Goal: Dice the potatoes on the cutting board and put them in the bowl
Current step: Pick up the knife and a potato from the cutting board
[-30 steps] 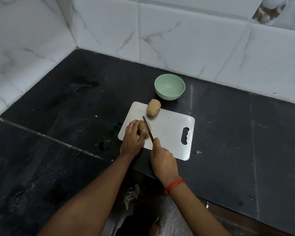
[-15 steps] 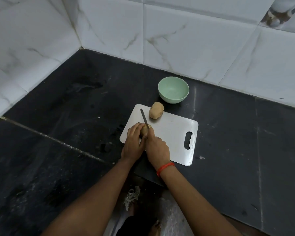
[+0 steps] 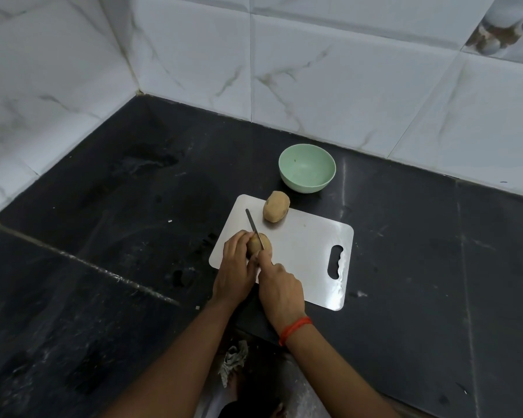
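A white cutting board (image 3: 308, 254) lies on the black counter. On its near left part sits a brown potato (image 3: 261, 243), which my left hand (image 3: 234, 271) grips from the left side. My right hand (image 3: 280, 292) holds a knife (image 3: 254, 227) whose thin blade lies across the top of that potato, tip pointing away from me. A second whole potato (image 3: 276, 206) rests at the board's far edge. Just behind the board stands a pale green bowl (image 3: 307, 168) with nothing in it.
White marble-look tiled walls (image 3: 314, 86) close the counter at the back and left. The black counter (image 3: 118, 236) runs wide to the left and right of the board. A crumpled rag (image 3: 233, 360) lies below the counter edge near me.
My right hand moved forward against the left hand and then drew slightly back, with the blade staying over the held potato. The camera view shifted a little.
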